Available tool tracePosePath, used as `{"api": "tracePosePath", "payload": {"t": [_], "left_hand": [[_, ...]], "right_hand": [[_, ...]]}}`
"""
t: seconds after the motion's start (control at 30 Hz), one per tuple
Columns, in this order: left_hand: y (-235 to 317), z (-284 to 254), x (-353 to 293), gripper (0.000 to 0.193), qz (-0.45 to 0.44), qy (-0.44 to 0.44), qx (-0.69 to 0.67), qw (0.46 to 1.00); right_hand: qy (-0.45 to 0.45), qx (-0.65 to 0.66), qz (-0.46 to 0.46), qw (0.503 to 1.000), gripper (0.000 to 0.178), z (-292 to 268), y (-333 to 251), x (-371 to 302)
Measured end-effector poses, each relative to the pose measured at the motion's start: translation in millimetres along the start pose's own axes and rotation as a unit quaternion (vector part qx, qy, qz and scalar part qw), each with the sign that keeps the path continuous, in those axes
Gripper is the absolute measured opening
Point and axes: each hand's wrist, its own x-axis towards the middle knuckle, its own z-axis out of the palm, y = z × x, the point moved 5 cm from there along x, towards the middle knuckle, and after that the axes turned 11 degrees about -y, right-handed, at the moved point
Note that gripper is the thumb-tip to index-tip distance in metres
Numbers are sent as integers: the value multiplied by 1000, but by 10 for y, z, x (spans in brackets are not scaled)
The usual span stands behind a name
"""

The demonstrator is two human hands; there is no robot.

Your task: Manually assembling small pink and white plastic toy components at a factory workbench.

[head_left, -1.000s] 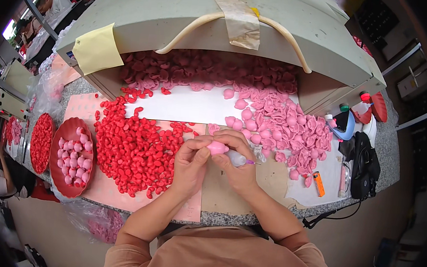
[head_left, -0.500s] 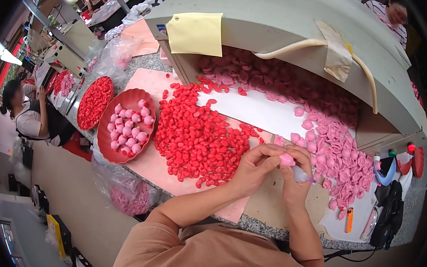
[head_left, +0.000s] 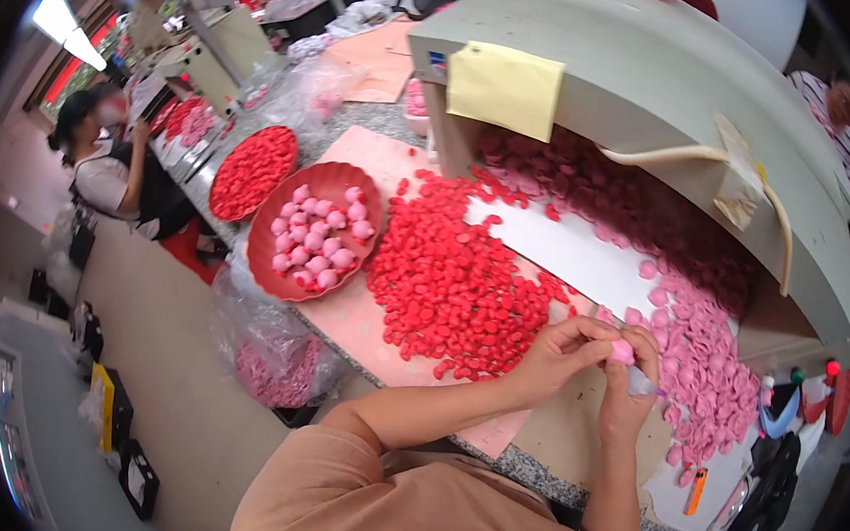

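Observation:
My left hand (head_left: 570, 355) and my right hand (head_left: 631, 387) meet over the table's front part, pinching a small pink rounded piece (head_left: 622, 351) between their fingertips. Tucked in the right hand's palm is a small translucent bottle (head_left: 641, 383) with a purple tip, partly hidden by the fingers. Loose red pieces (head_left: 458, 288) lie heaped to the left of my hands. On the right spreads a pile of pink cup-shaped pieces (head_left: 702, 367), reaching back under a grey hood. Farther left, a red scalloped bowl (head_left: 259, 242) holds several pink balls with red parts (head_left: 319, 237).
The grey hood (head_left: 649, 79) arches over the back, with a cable (head_left: 668, 159) taped to it. A second bowl of red pieces (head_left: 253, 172) stands at far left. An orange cutter (head_left: 696, 492) and a black bag (head_left: 772, 492) lie at right. A co-worker (head_left: 113, 166) sits far left.
The whole view has swung, so the table and hood sit farther right and a little lower in the picture. Both hands keep their pinch on the pink piece, with little change in finger position.

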Motion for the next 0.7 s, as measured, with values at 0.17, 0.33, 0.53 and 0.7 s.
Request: {"api": "tracePosePath", "payload": {"t": [0.17, 0.33, 0.53, 0.7], "left_hand": [[-13, 77, 13, 15, 30, -10, 8, 999], [-56, 68, 14, 13, 2, -24, -31, 999], [-58, -83, -9, 21, -17, 25, -38, 999], [0, 6, 89, 22, -38, -41, -47, 997]], "right_hand": [[-5, 7, 4, 1000, 39, -57, 105, -87], [19, -15, 20, 1000, 33, -55, 30, -94], [32, 22, 60, 997, 31, 13, -18, 59], [-10, -168, -56, 984, 35, -198, -158, 56]]}}
